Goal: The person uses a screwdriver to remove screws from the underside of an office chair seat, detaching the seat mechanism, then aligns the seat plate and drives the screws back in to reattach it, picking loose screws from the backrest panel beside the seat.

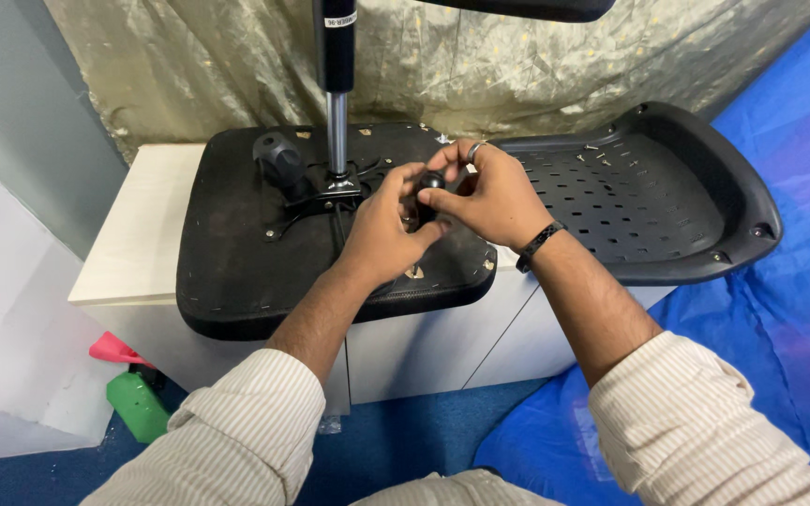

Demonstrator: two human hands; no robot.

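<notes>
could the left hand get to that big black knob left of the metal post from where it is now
Probably yes. The left hand sits just right of the metal post, and the big black knob stands uncovered on the upturned seat.

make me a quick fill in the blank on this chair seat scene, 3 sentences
1. Both hands, left hand and right hand, pinch a small black ____ over the seat.
2. A bracelet sits on the ____ wrist.
3. The green bottle lies on the floor at the ____ of the cabinet.

Missing words: knob; right; left
</notes>
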